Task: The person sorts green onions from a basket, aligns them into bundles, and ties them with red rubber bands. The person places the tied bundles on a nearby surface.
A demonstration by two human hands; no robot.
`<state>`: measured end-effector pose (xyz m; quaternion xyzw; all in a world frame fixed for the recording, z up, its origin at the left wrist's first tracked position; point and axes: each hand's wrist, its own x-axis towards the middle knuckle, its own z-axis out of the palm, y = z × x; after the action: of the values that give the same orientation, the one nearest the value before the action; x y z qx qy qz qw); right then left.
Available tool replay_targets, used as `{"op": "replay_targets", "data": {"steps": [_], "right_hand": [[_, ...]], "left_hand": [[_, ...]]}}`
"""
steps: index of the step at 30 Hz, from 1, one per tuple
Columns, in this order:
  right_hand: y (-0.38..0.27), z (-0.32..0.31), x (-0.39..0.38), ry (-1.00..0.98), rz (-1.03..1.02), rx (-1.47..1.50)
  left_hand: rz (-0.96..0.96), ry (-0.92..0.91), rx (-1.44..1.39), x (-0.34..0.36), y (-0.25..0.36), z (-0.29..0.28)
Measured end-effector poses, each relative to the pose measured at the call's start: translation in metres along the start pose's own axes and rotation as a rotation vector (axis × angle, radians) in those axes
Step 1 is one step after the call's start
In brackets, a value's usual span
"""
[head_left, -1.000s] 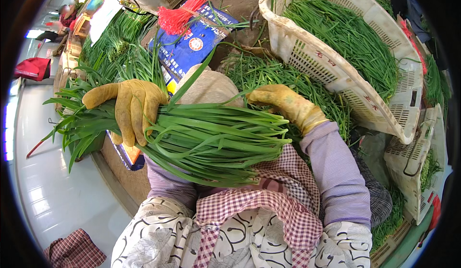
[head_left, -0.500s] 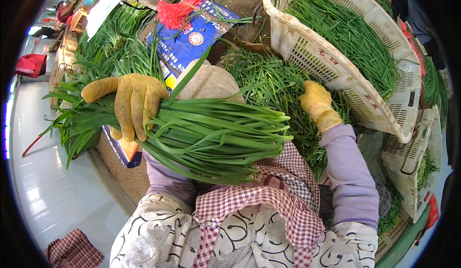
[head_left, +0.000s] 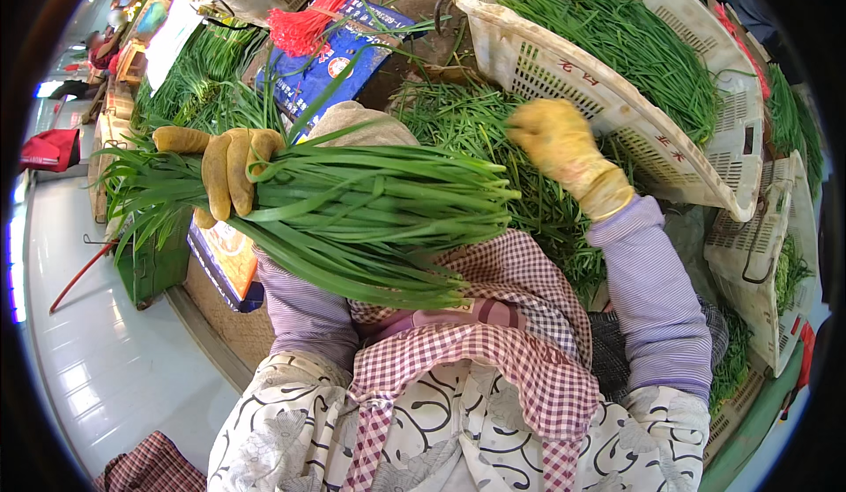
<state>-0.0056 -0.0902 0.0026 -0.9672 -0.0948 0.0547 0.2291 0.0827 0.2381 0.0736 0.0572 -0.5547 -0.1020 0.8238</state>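
My left hand (head_left: 231, 175), in a soiled yellow glove, grips a bunch of broad-leaved green stalks (head_left: 370, 201) held sideways across my body, their trimmed ends pointing right. My right hand (head_left: 551, 140), also gloved, is raised beyond the right end of the bunch, over loose greens (head_left: 458, 113); its fingers look curled but are blurred, and anything in them is indistinct. Behind the bunch lie a pale rounded bundle (head_left: 361, 122), a blue printed sack (head_left: 313, 82) and a tangle of red ties (head_left: 300, 29).
A white crate (head_left: 533, 73) of long greens is at upper right, another crate (head_left: 740, 258) at far right. More greens (head_left: 198, 65) are piled at upper left near a green box (head_left: 141, 267). A glossy floor (head_left: 97, 351) runs along the left; distant people (head_left: 104, 51) are small.
My right hand first moved right from beside the bunch, then up and leftward, now blurred. My left hand still holds the bunch, slightly higher in view as the camera view shifted.
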Motion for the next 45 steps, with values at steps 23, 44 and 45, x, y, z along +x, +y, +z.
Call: {"op": "replay_targets", "data": {"steps": [23, 44, 45], "right_hand": [[-0.088, 0.001, -0.074, 0.113, 0.545, 1.732], [-0.001, 0.024, -0.091, 0.296, 0.631, 0.182], [0.010, 0.021, -0.098, 0.044, 0.770, -0.005]], "left_hand": [[0.044, 0.155, 0.108, -0.003, -0.023, 0.022], [-0.073, 0.331, 0.181, -0.007, -0.018, 0.026], [-0.034, 0.364, 0.163, -0.008, -0.016, 0.027]]}}
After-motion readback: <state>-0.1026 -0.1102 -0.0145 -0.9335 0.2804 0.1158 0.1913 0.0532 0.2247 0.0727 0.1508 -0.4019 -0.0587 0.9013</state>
